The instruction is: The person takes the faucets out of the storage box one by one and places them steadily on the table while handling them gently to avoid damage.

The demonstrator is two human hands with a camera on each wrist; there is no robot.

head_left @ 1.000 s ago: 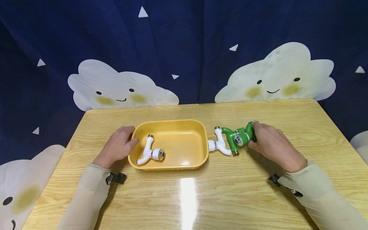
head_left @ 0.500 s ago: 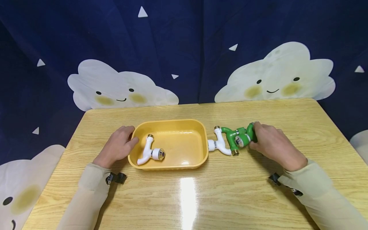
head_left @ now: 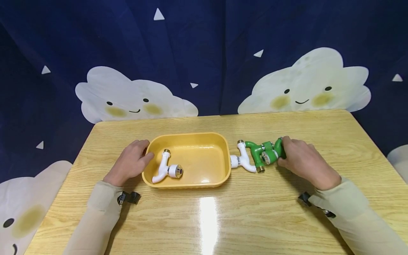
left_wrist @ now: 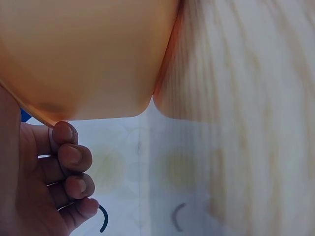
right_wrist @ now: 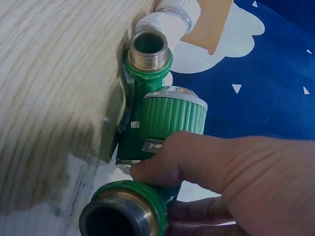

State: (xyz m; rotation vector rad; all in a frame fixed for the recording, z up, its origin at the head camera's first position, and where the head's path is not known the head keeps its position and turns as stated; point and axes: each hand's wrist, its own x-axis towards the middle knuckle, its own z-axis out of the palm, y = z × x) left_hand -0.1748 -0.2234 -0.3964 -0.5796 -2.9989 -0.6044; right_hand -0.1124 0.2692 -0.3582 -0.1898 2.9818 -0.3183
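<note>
My left hand (head_left: 129,163) grips the left rim of a yellow plastic basin (head_left: 204,166), thumb over the rim and fingers outside. The curled fingertips (left_wrist: 74,156) show beneath the rim in the left wrist view. A white tap (head_left: 163,166) lies inside at the left. My right hand (head_left: 302,161) holds a green tap (head_left: 271,156) on the right, its ribbed knob (right_wrist: 172,115) pointing left. Its far end is partly covered by my fingers. Against it lies a second green tap (head_left: 256,153). A second white tap (head_left: 244,158) lies between that one and the basin.
Everything rests on a light wooden table (head_left: 248,216). Behind it hangs a dark blue curtain (head_left: 210,56) with smiling clouds and white triangles. Both wrists carry small black devices, such as the left wrist device (head_left: 129,197).
The green tap in my right hand has shifted slightly right and towards me, its knob turning a little. My left hand, the basin and the white taps look unmoved.
</note>
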